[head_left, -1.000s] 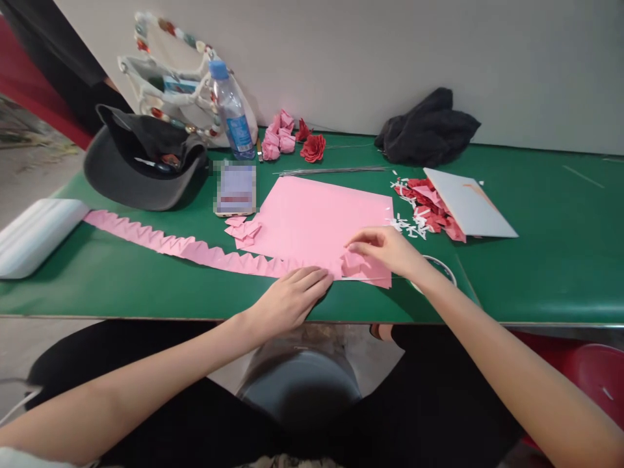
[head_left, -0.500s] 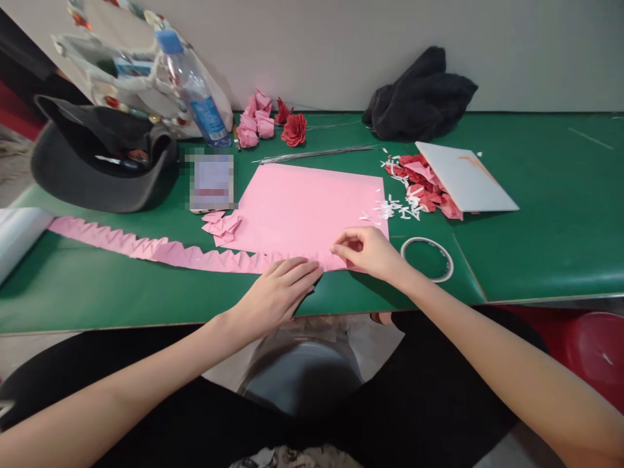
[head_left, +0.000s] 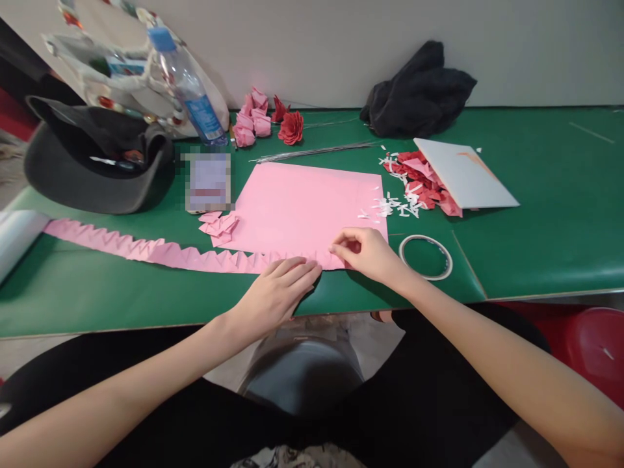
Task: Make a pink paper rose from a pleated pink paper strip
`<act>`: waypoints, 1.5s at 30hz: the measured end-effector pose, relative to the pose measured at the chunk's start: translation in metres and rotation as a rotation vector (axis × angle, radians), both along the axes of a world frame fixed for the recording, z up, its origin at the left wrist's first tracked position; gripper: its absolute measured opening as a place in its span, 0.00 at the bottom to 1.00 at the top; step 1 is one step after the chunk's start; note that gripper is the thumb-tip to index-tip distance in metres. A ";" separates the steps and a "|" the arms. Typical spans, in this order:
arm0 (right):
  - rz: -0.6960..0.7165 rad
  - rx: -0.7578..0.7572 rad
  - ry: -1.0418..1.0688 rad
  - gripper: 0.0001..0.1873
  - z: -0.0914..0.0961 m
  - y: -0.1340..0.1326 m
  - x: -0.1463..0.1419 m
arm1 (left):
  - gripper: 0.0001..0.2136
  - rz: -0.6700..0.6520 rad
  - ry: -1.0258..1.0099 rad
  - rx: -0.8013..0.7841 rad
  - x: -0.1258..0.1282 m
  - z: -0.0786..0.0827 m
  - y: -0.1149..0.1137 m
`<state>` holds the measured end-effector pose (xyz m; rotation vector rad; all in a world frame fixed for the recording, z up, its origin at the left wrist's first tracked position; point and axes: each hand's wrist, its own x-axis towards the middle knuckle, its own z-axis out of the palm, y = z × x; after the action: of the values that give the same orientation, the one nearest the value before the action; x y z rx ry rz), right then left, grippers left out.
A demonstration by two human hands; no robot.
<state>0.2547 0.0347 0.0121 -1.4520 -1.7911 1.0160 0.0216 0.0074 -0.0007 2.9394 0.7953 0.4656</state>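
A long pink paper strip [head_left: 197, 259] with a row of folded points along its upper edge runs from the far left to my hands. My left hand [head_left: 283, 286] lies flat across the strip, fingers extended and pressing it to the table. At the strip's right end, my right hand [head_left: 368, 252] pinches the paper between thumb and forefinger. Behind both hands a large pink paper sheet [head_left: 307, 201] lies flat. Several small folded pink paper pieces [head_left: 219, 227] rest on its left corner. A white tape roll [head_left: 426, 258] lies just right of my right hand.
On the green table [head_left: 546, 247], red and pink scraps [head_left: 429, 188] lie under a white card [head_left: 463, 172]. Thin wires [head_left: 312, 153], paper flowers [head_left: 291, 127], a phone [head_left: 209, 182], a bottle [head_left: 202, 110], a cap [head_left: 92, 169], a bag and black cloth [head_left: 419, 97] stand farther back.
The view has shifted very slightly. Both hands keep nearly the same place on the pink strip, the left flat and the right pinching.
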 end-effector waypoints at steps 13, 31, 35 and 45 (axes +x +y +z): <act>-0.004 0.014 -0.005 0.06 0.001 -0.001 0.000 | 0.19 0.029 0.058 0.009 0.007 0.004 0.001; 0.093 0.102 -0.169 0.09 0.009 -0.003 0.003 | 0.21 0.044 0.145 -0.070 0.009 0.010 0.000; 0.170 0.034 -0.194 0.11 0.008 -0.001 0.009 | 0.21 0.050 0.126 -0.086 0.008 0.008 0.000; 0.262 0.140 -0.109 0.04 0.033 0.044 -0.057 | 0.19 0.048 0.099 -0.070 0.004 0.002 -0.001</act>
<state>0.1980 0.0791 0.0455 -1.2302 -2.1285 0.9295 0.0257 0.0066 0.0017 2.9033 0.8761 0.2899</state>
